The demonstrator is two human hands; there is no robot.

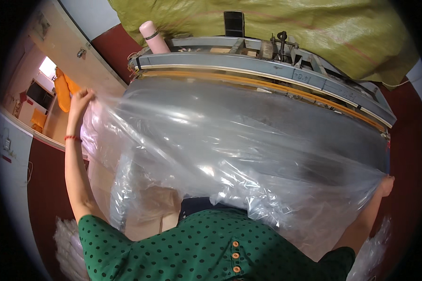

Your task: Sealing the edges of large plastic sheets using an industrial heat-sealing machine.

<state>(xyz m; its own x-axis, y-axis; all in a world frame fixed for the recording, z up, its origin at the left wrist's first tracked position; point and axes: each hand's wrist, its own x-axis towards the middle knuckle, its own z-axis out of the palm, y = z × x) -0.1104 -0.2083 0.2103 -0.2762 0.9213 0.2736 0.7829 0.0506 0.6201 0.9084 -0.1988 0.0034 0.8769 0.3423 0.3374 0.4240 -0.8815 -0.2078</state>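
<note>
The left hand (pixel 83 99) curls its fingers tight on a clear plastic sheet (pixel 197 140) stretched over the grey counter (pixel 323 126); the right hand (pixel 386 185), small in view, apparently has its fingers closed on the opposite end.

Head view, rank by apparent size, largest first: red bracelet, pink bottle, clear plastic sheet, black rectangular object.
1. Clear plastic sheet
2. Pink bottle and black rectangular object: too alike to rank
3. Red bracelet
</note>
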